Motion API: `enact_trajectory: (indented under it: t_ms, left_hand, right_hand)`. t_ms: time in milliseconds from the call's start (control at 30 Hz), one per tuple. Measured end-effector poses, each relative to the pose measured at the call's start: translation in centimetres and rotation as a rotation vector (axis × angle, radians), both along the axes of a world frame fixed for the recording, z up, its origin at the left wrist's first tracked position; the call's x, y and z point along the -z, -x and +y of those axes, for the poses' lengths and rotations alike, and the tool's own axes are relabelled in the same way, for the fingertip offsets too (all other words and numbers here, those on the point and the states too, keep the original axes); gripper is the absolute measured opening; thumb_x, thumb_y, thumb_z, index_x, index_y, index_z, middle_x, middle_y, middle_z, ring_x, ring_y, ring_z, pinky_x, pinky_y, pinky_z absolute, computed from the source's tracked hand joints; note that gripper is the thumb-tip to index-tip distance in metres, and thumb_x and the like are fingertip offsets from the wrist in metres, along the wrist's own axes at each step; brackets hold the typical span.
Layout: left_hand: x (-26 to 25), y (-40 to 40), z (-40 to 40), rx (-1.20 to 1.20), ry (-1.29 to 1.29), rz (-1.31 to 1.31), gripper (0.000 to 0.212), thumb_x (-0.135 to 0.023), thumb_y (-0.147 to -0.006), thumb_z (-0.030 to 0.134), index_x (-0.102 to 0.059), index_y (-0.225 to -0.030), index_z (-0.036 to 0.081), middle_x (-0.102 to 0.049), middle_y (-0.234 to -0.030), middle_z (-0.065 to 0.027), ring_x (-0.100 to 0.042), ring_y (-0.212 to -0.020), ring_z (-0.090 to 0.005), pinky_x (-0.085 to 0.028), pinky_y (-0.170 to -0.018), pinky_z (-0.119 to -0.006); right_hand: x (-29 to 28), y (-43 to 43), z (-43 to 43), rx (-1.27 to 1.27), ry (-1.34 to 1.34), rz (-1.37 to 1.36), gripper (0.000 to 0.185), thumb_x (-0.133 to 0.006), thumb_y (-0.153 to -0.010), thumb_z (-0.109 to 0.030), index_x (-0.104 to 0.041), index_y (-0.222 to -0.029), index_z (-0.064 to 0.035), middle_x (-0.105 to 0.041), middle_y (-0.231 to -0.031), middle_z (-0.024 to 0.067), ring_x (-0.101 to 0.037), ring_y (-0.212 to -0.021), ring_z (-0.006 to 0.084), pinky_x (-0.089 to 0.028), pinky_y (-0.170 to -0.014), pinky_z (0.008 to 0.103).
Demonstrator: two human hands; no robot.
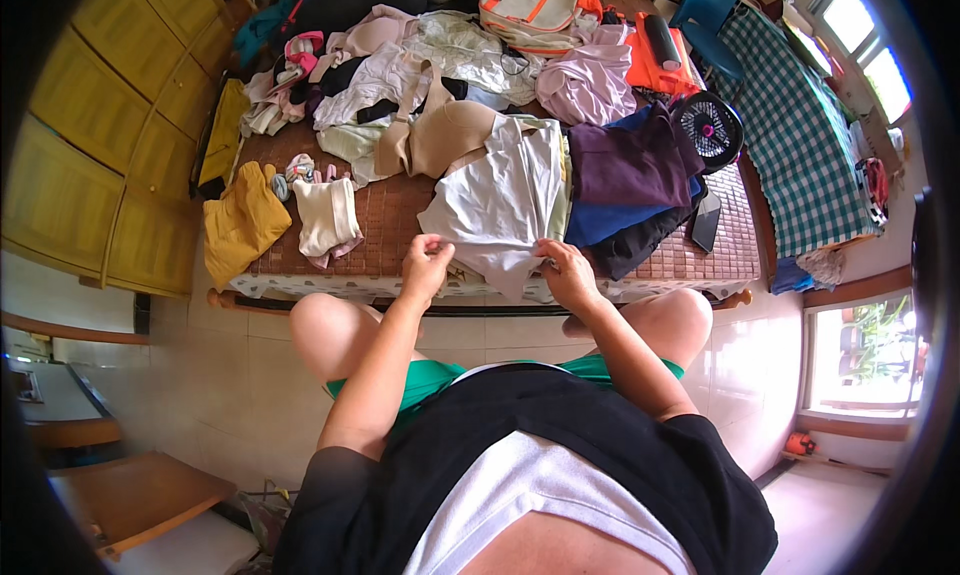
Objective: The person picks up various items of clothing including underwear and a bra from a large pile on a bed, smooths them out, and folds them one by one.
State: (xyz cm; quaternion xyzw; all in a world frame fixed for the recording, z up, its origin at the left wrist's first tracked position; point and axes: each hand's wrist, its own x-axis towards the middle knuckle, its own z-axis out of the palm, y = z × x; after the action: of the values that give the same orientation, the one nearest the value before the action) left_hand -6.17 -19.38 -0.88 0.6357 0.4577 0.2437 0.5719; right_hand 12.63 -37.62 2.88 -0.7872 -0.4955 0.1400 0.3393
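A pale grey-white garment (pixel 495 192) lies spread at the front of the bed, its near edge hanging down. My left hand (pixel 427 263) pinches that edge at the left. At the right, my right hand (pixel 566 271) grips the same cloth between thumb and fingers. Just beyond the garment rests a beige bra (pixel 450 136), partly touching it. Folded purple cloth (pixel 634 158) lies to the right, on top of blue cloth (pixel 607 222) and black cloth (pixel 649 241). Light green and yellow cloth shows under the pale garment's right side.
Left on the woven mat (pixel 390 233) are a mustard garment (pixel 247 218) and folded cream cloth (pixel 328 211). Mixed clothes (pixel 367 79) heap behind. A black fan (pixel 707 130), a smartphone (pixel 706 221) and a backpack (pixel 536 12) sit right and back. A checkered cloth (pixel 802 147) covers furniture at right.
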Motion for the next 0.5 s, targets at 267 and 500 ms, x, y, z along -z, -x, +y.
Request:
enact_trajectory:
  t_ms: [267,500]
  left_hand:
    - [-1.3,-1.2,3.5,-0.161,0.461,0.08,0.03,-0.068,-0.083,0.031,-0.059,-0.096,0.005,-0.059,-0.076,-0.0007,-0.052,-0.054,-0.0067,-0.042,-0.042,-0.02]
    - [-0.6,-1.4,4.0,-0.259,0.329,-0.04,0.014,-0.065,-0.083,0.015,-0.059,-0.09,0.005,-0.055,-0.067,0.0013,-0.047,-0.052,-0.0057,-0.038,-0.044,-0.021]
  right_hand:
    - [-0.3,0.5,-0.5,0.004,0.009,-0.032,0.02,-0.06,-0.073,-0.003,-0.063,-0.092,-0.0093,-0.06,-0.117,0.0057,-0.054,-0.109,0.0291,-0.047,-0.089,0.0374]
    - [0.4,0.3,-1.4,-0.006,-0.011,-0.005,0.023,-0.055,-0.071,0.001,-0.063,-0.091,-0.0084,-0.06,-0.115,0.009,-0.054,-0.109,0.0303,-0.046,-0.089,0.0377]
